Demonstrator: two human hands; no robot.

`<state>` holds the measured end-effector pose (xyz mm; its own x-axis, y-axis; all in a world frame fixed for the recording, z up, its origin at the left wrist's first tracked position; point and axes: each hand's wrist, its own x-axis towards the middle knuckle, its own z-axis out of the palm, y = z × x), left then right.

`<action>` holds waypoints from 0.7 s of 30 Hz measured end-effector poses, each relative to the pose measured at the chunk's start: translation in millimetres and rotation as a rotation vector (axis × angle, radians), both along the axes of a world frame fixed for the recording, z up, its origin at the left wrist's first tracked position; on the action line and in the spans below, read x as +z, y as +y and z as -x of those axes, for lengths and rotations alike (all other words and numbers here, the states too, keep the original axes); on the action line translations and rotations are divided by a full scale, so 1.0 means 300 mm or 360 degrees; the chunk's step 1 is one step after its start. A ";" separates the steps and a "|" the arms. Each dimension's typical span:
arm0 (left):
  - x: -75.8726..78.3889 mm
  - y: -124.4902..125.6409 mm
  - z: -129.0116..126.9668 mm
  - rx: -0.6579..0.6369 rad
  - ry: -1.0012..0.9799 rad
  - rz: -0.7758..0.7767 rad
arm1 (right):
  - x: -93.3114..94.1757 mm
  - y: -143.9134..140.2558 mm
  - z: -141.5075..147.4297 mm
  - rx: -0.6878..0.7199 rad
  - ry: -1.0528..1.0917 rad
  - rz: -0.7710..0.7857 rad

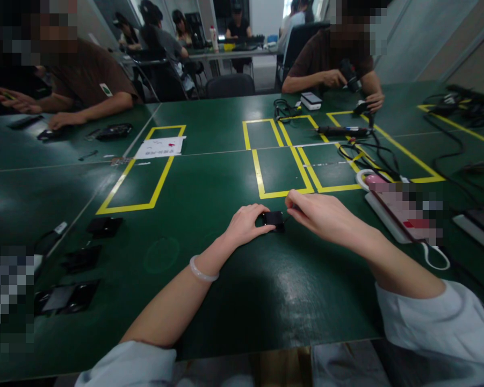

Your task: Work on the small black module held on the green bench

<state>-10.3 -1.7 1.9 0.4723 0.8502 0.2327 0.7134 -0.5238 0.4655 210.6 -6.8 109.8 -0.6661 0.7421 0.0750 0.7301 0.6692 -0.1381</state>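
My left hand (247, 226) grips a small black rectangular part (274, 219) by its left side, thumb along the near edge and fingers at the far edge. The part rests at or just over the green table (209, 301); I cannot tell which. Just to its right, my right hand (318, 212) is closed in a pinch. Something thin and dark shows between those fingertips and the part, too small to name. A pale bangle (203, 270) circles my left wrist.
Several black parts (105, 227) lie at the left. Yellow tape outlines (261, 174) mark the table. A black pen-like tool (342, 131) and cables lie beyond my right hand, with a pink-and-white object (403, 212) nearer. Co-workers sit opposite, one holding a power tool (349, 75).
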 end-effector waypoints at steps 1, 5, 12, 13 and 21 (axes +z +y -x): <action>0.001 0.000 0.001 -0.0001 -0.0004 0.0000 | 0.003 -0.002 -0.002 0.0025 0.0017 0.0005; 0.002 -0.001 0.002 -0.0001 -0.0015 0.0003 | 0.013 -0.009 0.004 0.0020 0.0040 -0.0011; -0.003 0.001 -0.003 0.0008 0.0002 -0.0014 | 0.002 -0.004 0.016 -0.0042 -0.0077 -0.0050; -0.003 0.001 -0.002 0.0008 0.0002 -0.0018 | 0.002 -0.004 0.013 -0.0025 -0.0058 -0.0039; -0.001 0.000 0.001 -0.0001 -0.0001 -0.0029 | 0.008 -0.012 0.011 -0.0013 0.0043 0.0002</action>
